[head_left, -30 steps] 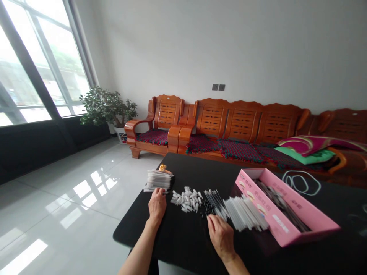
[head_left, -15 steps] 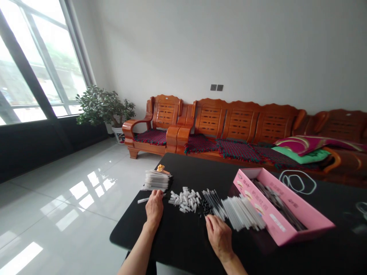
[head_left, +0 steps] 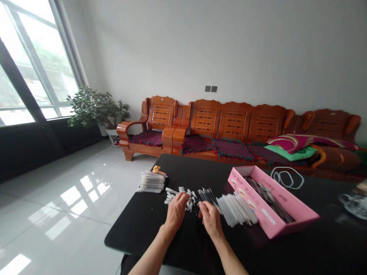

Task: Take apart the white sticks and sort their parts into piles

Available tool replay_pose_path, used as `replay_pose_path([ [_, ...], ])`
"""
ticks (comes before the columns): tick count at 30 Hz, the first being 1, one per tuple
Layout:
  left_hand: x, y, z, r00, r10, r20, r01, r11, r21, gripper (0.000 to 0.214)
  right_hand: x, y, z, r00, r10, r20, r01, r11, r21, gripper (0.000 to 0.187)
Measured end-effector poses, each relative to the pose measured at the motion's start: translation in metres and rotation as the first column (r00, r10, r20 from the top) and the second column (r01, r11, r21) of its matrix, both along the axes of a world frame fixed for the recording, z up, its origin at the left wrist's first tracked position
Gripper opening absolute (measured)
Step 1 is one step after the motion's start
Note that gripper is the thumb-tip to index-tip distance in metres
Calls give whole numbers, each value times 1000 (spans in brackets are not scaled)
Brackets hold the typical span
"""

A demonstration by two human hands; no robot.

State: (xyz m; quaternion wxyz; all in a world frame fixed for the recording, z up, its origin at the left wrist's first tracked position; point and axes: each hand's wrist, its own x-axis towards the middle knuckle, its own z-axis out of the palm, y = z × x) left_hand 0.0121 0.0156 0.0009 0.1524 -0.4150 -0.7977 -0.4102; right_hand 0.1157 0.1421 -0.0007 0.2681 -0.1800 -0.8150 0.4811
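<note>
My left hand (head_left: pixel 177 211) is closed at the near edge of a pile of small white plastic caps (head_left: pixel 169 198). A slim white pen-like tube (head_left: pixel 171 190) sticks out to the left past its fingers; the other end is hidden. My right hand (head_left: pixel 210 217) is pinched just to the right, its fingertips close to the left ones. Whatever it grips is too small to make out. Beyond the right fingers lie thin dark rods with metallic tips (head_left: pixel 208 196), and beside them a row of clear, whitish tubes (head_left: pixel 236 209). Small black pieces (head_left: pixel 197 212) are partly covered by the hands.
A stack of white tubes (head_left: pixel 152 182) lies at the table's left edge, with a small yellow figure (head_left: pixel 156 169) behind it. To the right stands a pink box (head_left: pixel 269 217) holding dark strips. A white cord loop (head_left: pixel 301 179) lies behind the box on the black table (head_left: pixel 137 225).
My left hand has moved right from beside the tube stack to the cap pile, carrying the white tube. My right hand has shifted slightly left and up. The view has turned a little right.
</note>
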Motion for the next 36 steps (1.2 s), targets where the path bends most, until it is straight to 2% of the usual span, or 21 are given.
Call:
replay_pose_path([
  [2, 8, 9, 4, 997, -75, 5, 75, 997, 3, 23, -6, 2, 7, 997, 65, 43, -56, 979, -198, 50],
  [5, 15, 15, 6, 988, -151, 33, 150, 988, 35, 28, -7, 8, 6, 992, 113, 53, -85, 923, -375, 50],
  [8, 16, 18, 2, 986, -89, 138, 65, 983, 171, 24, -2, 12, -1, 998, 63, 13, -48, 863, -502, 47],
  [10, 13, 20, -5, 950, -73, 305, -10, 965, 262, 19, 1, 12, -5, 1000, 11, -22, -21, 829, -559, 45],
  [11, 11, 21, -9, 906, -115, 408, -15, 953, 302, 22, 2, 11, -6, 999, 0, -38, -22, 817, -577, 45],
  [13, 7, 25, -17, 756, -275, 594, 20, 917, 399, 33, 2, 8, -8, 999, 2, -55, -35, 801, -598, 44],
  [15, 4, 28, -23, 576, -432, 694, 25, 858, 513, 42, 0, 5, -9, 998, 32, -51, -56, 798, -600, 44],
  [16, 4, 28, -26, 509, -484, 712, 0, 827, 562, 44, -1, 4, -10, 998, 47, -42, -62, 803, -593, 44],
  [18, 3, 29, -29, 422, -550, 721, -72, 772, 631, 43, -4, 2, -13, 997, 74, -13, -68, 814, -577, 44],
  [20, 2, 29, -30, 376, -591, 714, -136, 727, 673, 39, -5, 2, -16, 995, 93, 18, -67, 817, -573, 46],
  [22, 0, 28, -32, 338, -623, 705, -159, 701, 695, 37, -7, 3, -18, 993, 110, 48, -62, 814, -578, 48],
  [26, -5, 28, -35, 291, -659, 694, -160, 681, 714, 36, -10, 6, -18, 988, 126, 92, -51, 819, -571, 48],
  [36, -7, 28, -40, 309, -670, 675, -178, 656, 733, 36, -13, 9, -17, 983, 173, 55, -113, 820, -561, 45],
])
